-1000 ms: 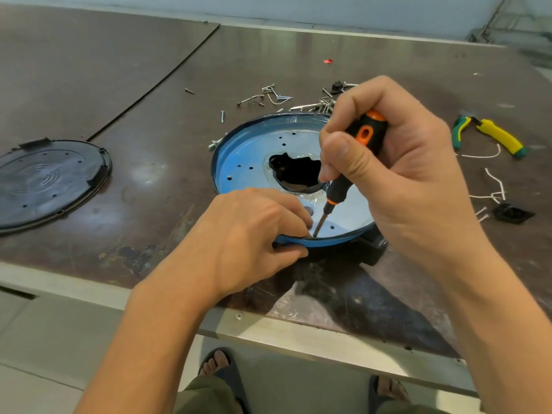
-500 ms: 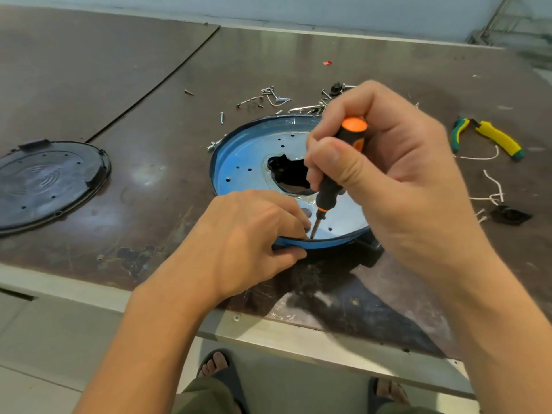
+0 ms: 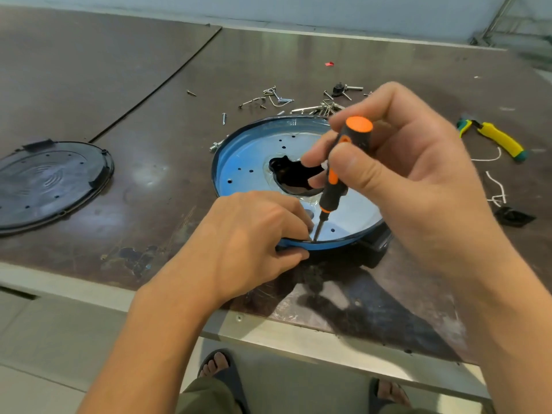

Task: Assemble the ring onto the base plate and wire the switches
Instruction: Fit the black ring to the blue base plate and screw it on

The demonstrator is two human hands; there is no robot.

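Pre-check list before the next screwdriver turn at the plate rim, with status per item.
1. Screwdriver gripped firmly by the right hand: ok.
2. Tip set at the near rim of the blue plate: ok.
3. Plate steadied: ok, the left hand pinches the rim.
4. Screw seated under the tip: cannot tell, it is hidden by the fingers.
5. Left hand clear of the tip: not ok, it sits right beside it, so a slip could hit it.
6. Loose screws on hand beyond the plate: ok.
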